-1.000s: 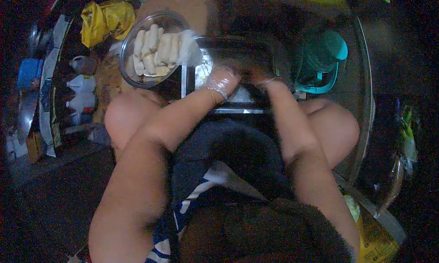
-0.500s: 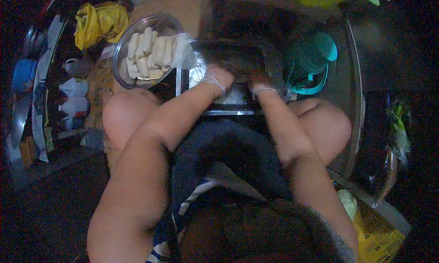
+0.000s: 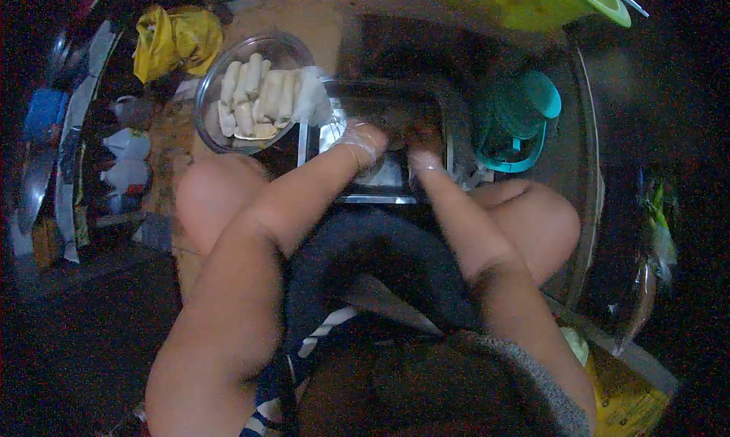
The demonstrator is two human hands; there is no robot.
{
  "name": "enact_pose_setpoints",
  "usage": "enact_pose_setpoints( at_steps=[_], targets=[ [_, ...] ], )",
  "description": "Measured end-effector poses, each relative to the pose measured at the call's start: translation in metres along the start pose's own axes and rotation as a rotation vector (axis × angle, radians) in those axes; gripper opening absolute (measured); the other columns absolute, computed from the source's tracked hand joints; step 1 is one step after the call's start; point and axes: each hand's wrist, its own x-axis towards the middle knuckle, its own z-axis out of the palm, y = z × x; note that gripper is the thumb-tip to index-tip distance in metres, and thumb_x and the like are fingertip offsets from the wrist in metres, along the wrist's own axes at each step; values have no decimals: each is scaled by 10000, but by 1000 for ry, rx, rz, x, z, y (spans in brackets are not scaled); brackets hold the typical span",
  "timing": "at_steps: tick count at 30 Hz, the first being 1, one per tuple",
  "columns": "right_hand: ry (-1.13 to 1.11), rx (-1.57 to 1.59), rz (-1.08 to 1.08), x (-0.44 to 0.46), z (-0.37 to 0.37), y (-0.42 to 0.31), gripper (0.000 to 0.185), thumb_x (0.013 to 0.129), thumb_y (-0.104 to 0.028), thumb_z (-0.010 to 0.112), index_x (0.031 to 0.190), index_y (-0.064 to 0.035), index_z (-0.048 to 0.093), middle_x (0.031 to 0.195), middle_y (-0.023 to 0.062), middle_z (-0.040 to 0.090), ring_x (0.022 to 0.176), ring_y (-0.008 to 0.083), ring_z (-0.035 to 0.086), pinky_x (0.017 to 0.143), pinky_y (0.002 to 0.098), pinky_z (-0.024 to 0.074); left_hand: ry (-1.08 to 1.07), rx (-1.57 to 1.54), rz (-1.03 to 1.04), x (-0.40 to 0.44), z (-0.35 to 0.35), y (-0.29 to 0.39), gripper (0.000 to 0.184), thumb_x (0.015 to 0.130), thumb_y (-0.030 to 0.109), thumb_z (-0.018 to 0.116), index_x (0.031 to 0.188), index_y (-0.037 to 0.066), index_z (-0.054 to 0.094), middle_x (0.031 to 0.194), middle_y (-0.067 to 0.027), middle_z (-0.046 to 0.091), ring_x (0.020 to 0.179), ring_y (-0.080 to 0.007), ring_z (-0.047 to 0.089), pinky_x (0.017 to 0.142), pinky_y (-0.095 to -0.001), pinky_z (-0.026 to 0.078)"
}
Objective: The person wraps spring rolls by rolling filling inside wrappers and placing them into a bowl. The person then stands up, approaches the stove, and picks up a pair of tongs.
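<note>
Both my hands are in thin clear plastic gloves over a rectangular metal tray (image 3: 303, 144) between my knees. My left hand (image 3: 366, 139) is over the tray's left half, its fingers pointing inward. Close by on the right is my right hand (image 3: 424, 144). Shadow and blur hide the fingers of both, so whether they hold anything cannot be made out. Left of the tray, a round clear-looking bowl (image 3: 204, 102) holds several pale wrapped rolls (image 3: 247, 87). A whitish translucent sheet or bag (image 3: 312, 95) lies at the bowl's right edge, against the tray's corner.
A teal plastic container with a handle (image 3: 521, 121) stands right of the tray. Beyond are a yellow-green basin (image 3: 532, 4) and, at upper left, a crumpled yellow bag (image 3: 179, 42). White jugs (image 3: 125, 159) line the left side. Green leafy stalks (image 3: 660, 216) lie far right.
The view has shifted slightly, so the tray, bowl and bag sit a little lower in it. Both hands stay over the tray, with the right hand slightly nearer the left.
</note>
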Motion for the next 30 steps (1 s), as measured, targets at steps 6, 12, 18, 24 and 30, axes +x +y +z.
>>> enact_pose_setpoints(
  at_steps=[6, 12, 18, 24, 30],
  targets=[
    [-55, 111, -172, -13, -43, -54, 392, 832, -151, 562, 1220, -93, 544, 1297, 169, 495, 1234, 322, 422, 1042, 405, 340, -85, -65, -250, -24, -91, -15, 220, 804, 154, 532, 902, 42, 695, 967, -192, 663, 913, -354, 640, 802, -447, 500],
    [-210, 25, -368, -30, -83, -79, 402, 840, -121, 525, 1240, -80, 528, 1271, 193, 513, 1187, 349, 469, 1010, 413, 379, -37, -301, -449, -39, -49, -55, 250, 766, 145, 619, 978, 16, 648, 1016, -218, 637, 964, -375, 611, 842, -442, 487],
    [-290, -1, -293, -20, -67, -72, 397, 840, -119, 523, 1234, -78, 531, 1259, 197, 520, 1172, 354, 480, 999, 415, 388, -98, -324, -462, -60, -49, -22, 267, 799, 103, 570, 1048, 6, 585, 1047, -229, 620, 1014, -360, 594, 856, -446, 484],
    [-319, 0, -256, -20, -70, -69, 391, 840, -118, 520, 1229, -76, 535, 1247, 201, 527, 1156, 359, 492, 989, 417, 398, 204, -553, -668, -56, -33, -16, 290, 800, 161, 573, 1040, -2, 571, 1042, -237, 617, 1012, -373, 593, 844, -443, 483],
    [-337, 9, -229, -12, -71, -65, 386, 840, -117, 517, 1223, -74, 538, 1235, 205, 535, 1141, 364, 503, 978, 419, 407, 53, -1442, -1085, -56, 16, -28, 387, 817, 327, 642, 950, -27, 563, 751, -205, 610, 642, -328, 619, 566, -414, 490]
  ],
)
